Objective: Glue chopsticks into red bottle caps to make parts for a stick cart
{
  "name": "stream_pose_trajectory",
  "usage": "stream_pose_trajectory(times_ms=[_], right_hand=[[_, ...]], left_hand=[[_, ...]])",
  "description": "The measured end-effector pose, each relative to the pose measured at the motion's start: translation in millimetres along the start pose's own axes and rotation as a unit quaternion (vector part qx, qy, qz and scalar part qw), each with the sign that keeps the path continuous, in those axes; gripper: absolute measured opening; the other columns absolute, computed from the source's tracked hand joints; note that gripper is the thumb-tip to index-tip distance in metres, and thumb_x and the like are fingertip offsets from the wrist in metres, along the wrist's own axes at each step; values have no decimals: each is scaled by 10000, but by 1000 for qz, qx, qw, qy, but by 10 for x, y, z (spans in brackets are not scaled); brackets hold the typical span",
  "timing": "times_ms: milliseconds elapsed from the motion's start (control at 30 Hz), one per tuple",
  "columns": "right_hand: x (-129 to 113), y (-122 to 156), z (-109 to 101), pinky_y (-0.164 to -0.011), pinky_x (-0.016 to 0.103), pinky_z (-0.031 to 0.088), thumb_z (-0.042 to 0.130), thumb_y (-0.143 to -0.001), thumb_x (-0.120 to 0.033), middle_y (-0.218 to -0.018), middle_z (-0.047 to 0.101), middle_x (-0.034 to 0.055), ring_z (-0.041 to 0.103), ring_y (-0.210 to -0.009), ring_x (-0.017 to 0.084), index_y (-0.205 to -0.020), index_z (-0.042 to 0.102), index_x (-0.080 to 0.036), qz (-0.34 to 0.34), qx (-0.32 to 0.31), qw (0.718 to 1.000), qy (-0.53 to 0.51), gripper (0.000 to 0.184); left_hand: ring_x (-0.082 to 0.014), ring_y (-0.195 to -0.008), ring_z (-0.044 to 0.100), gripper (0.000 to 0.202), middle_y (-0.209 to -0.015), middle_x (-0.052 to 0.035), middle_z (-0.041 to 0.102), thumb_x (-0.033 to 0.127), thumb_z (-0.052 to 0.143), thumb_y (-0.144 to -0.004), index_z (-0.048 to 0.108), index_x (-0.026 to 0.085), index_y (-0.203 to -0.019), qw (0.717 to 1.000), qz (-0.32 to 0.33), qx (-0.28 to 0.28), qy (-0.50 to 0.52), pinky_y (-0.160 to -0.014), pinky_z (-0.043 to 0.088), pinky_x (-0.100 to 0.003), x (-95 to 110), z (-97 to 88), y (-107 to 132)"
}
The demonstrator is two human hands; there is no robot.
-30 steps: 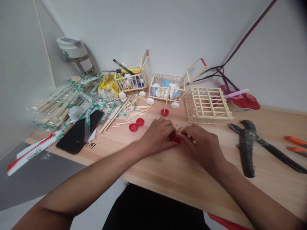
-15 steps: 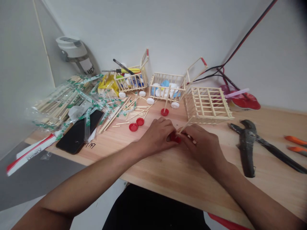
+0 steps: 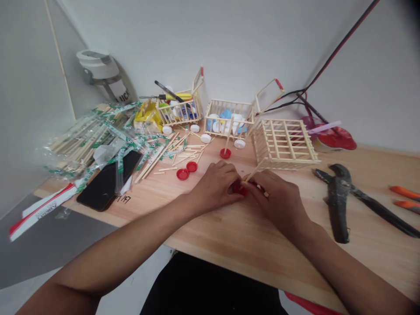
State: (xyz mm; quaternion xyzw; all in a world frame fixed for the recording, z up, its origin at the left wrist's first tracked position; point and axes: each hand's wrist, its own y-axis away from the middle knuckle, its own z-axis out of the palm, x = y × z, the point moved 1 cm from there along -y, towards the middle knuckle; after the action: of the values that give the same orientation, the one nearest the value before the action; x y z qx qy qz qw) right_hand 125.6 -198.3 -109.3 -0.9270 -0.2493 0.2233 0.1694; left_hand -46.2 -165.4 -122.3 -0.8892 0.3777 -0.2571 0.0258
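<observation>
My left hand [image 3: 220, 186] is closed around a red bottle cap [image 3: 240, 189] just above the table. Pinched in my right hand [image 3: 274, 192] is a thin wooden stick [image 3: 255, 170], slanting up to the right, its lower end at the cap. Fingers hide the exact contact. Another red cap [image 3: 225, 153] lies beyond my hands with a stick [image 3: 227, 140] standing in it. Two loose red caps [image 3: 187, 171] rest left of my left hand. A stick-built basket [image 3: 287, 142] without visible wheels stands behind my right hand.
Two small stick carts [image 3: 229, 131] with white wheels hold caps at the back. Cut sticks [image 3: 183, 155], bagged sticks [image 3: 88, 135] and a phone [image 3: 108, 183] lie left. Black pliers [image 3: 341, 197] and orange handles [image 3: 405, 197] lie right. A bottle [image 3: 103, 74] stands back left.
</observation>
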Motion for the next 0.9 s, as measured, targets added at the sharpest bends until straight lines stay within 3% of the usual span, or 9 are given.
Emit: stream_pose_trajectory(times_ms=[900], right_hand=[[11, 20, 19, -580, 266, 392, 530, -913, -266, -709, 613, 17, 547, -646, 146, -725, 552, -199, -5, 5, 1000, 17, 201]], left_hand=[[-197, -886, 514, 246, -881, -36, 602, 388, 669, -799, 565, 166, -774, 1000, 4, 11, 1, -769, 369, -331, -4, -4, 7]])
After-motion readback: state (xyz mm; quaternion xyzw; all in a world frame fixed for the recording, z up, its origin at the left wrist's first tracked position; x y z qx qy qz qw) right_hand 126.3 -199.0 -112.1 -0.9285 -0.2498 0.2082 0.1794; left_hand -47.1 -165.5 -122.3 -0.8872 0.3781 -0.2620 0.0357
